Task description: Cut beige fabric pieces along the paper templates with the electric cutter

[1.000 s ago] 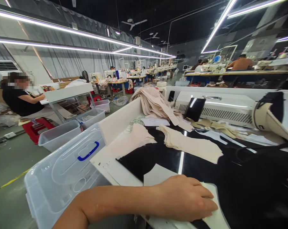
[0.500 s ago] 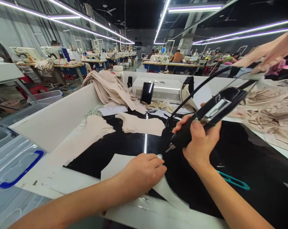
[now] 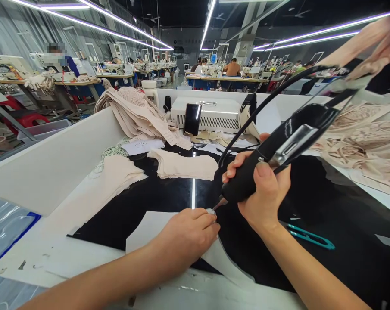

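Note:
My left hand (image 3: 190,234) is closed, its fingertips pinching the edge of a white curved panel (image 3: 143,226) that looks like cut fabric or card. The panel lies over the front edge of a black work mat (image 3: 169,191). My right hand (image 3: 262,189) is wrapped round a black corded hand tool (image 3: 246,183) with a metal lever on its side and a thin pointed metal tip. The tip reaches down to a small pale bit at my left fingertips; whether it touches is hard to tell. A teal cutter-like tool (image 3: 311,237) lies right of my right wrist.
Stacked beige pieces (image 3: 186,165) lie on the mat, with more beige cloth (image 3: 139,114) behind. A phone (image 3: 192,119) leans on a white vented machine (image 3: 210,116). The tool's black cable (image 3: 246,125) arches up at right. Another person's hands (image 3: 359,56) reach in at upper right.
The black tool has come down and left, bringing its tip from a small distance away to my left fingertips. The whole view has shifted slightly.

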Demonstrator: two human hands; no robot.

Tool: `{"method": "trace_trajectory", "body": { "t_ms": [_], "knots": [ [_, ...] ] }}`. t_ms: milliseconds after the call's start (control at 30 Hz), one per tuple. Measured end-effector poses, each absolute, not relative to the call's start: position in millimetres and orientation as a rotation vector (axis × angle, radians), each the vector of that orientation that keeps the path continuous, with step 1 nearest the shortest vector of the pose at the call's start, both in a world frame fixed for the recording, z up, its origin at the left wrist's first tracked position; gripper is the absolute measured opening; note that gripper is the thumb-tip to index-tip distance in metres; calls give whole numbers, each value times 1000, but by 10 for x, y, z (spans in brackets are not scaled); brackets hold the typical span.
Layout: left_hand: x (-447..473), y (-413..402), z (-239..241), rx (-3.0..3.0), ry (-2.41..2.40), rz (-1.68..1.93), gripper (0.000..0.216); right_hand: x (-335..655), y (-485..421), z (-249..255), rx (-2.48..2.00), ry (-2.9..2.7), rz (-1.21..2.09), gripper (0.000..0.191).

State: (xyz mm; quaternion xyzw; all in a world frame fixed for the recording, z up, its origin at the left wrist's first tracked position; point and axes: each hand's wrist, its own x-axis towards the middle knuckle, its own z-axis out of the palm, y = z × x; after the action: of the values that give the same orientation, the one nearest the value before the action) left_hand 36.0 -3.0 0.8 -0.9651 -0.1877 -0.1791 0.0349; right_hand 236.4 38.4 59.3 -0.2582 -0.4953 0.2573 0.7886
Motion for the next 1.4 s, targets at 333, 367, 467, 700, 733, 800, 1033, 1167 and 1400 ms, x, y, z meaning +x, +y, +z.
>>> {"method": "trace_trajectory", "body": {
  "t_ms": [333,367,467,700,733,800,1033,1167,1400],
  "knots": [
    [355,-34,1,-2953,-584,-543,17,2361,390,518,-535,-1084,499,47],
    [354,-38,2,-2955,-582,-530,16,2358,390,520,-532,-1082,502,47],
    [348,-62,0,-2954,-582,-522,13,2342,384,532,-525,-1060,515,49],
    [333,-119,-9,-2894,-601,-684,22,2328,364,556,-558,-1052,524,53],
    [334,-119,-11,-2878,-600,-726,24,2330,363,555,-568,-1054,522,53],
    [338,-114,-17,-2852,-587,-767,26,2332,363,553,-589,-1048,511,55],
    [354,-113,-28,-2852,-600,-644,25,2327,366,558,-584,-1046,518,55],
    [360,-111,-15,-2851,-603,-598,26,2328,372,555,-571,-1051,517,54],
    [348,-111,-83,-2888,-648,-575,17,2376,377,604,-637,-1035,462,55]
  ]
}}
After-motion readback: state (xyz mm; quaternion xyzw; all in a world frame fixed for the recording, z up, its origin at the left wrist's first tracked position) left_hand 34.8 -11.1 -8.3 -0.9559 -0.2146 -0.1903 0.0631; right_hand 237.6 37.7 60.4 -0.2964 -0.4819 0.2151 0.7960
